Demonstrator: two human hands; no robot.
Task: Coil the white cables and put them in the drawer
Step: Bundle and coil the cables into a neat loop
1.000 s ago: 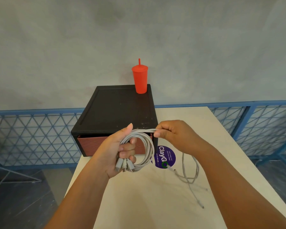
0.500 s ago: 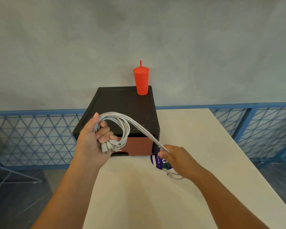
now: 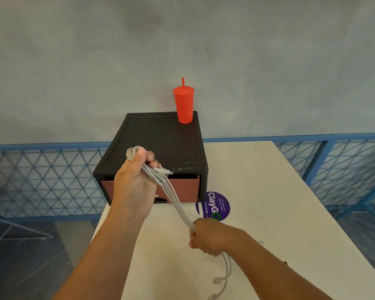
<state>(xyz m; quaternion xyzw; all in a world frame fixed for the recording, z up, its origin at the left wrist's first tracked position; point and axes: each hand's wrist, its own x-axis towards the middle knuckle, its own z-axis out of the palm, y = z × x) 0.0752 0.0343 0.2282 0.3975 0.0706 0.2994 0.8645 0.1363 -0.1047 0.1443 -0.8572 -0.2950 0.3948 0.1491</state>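
A bundle of white cables stretches taut between my two hands above the table. My left hand is raised in front of the drawer unit and grips the coiled part, with plug ends sticking out by its fingers. My right hand is lower and nearer, fisted around the strands; loose ends hang below it onto the table. The black drawer unit stands at the table's far left, and its reddish-brown drawer looks nearly closed, partly hidden by my left hand.
A red lidded cup with a straw stands on the unit's back right corner. The white table carries a round purple sticker. A blue mesh railing runs behind, with a grey wall above.
My right hand has pulled down and toward me along the cables, drawing them taut. My left hand turned so the coil bunches in its fist. Loose ends now trail under the right hand.
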